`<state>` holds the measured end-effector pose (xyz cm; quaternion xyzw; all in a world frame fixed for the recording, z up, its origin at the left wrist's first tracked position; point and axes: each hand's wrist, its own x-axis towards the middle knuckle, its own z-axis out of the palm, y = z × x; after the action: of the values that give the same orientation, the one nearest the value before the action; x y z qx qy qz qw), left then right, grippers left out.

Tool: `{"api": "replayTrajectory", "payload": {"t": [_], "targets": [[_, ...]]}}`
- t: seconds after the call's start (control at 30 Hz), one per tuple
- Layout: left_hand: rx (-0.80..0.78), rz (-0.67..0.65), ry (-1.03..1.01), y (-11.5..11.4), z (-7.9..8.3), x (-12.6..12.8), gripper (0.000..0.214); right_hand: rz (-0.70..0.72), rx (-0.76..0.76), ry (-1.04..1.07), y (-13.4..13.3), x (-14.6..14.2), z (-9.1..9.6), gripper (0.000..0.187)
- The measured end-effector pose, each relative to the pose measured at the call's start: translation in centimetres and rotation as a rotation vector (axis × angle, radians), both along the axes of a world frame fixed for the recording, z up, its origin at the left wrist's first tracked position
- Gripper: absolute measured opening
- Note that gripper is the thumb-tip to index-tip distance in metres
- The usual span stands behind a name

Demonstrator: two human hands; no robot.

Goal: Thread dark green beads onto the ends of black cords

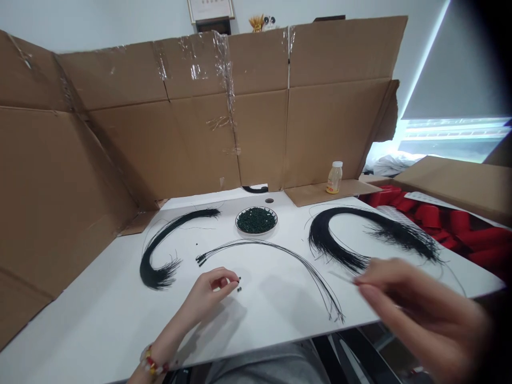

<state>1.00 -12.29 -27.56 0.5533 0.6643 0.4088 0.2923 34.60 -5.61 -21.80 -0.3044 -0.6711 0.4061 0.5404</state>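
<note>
My left hand (216,285) is closed in a pinch over the table, a small dark green bead just showing at its fingertips. A couple of loose green beads (239,289) lie right beside those fingers. My right hand (408,304), blurred by motion, pinches a thin strand (340,276) whose far end points left. Between the hands, a small bunch of dark wires (276,245) curves across the table, with green beads (201,260) at its left end. Behind it stands a white dish (237,226) heaped with small dark green beads (256,220).
A thick bundle of black strands (150,266) lies at the left, and a larger one (320,229) at the right. Cardboard walls (192,138) surround the table's back and left. A small bottle (334,178) stands at back right, near a box of red rolls (460,221).
</note>
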Motion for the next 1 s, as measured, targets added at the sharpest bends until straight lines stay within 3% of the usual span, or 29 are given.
{"api": "replayTrajectory", "payload": {"t": [0.13,0.23,0.4,0.5,0.8,1.0], "targets": [[0.038,0.05,-0.23,-1.0,2.2,0.7,0.029,0.452,-0.248,-0.024,0.6,-6.5,-0.5,0.036],[0.077,0.073,-0.377,-1.9,3.2,1.5,0.036,0.592,-0.447,0.09,-0.1,-10.3,-1.6,0.039],[0.142,0.012,-0.798,-3.5,4.6,2.6,0.034,0.598,-0.416,0.284,-2.8,-13.8,-1.3,0.033],[0.14,0.032,-0.914,-4.4,5.3,3.1,0.036,0.549,-0.393,0.288,-4.2,-14.7,-0.6,0.031],[0.221,0.09,-1.112,-5.2,4.9,3.2,0.032,0.424,-0.288,0.105,-5.7,-15.6,0.1,0.024],[0.248,0.111,-1.067,-4.1,3.3,2.2,0.031,0.409,-0.293,0.086,-5.1,-17.0,-0.8,0.023]]}}
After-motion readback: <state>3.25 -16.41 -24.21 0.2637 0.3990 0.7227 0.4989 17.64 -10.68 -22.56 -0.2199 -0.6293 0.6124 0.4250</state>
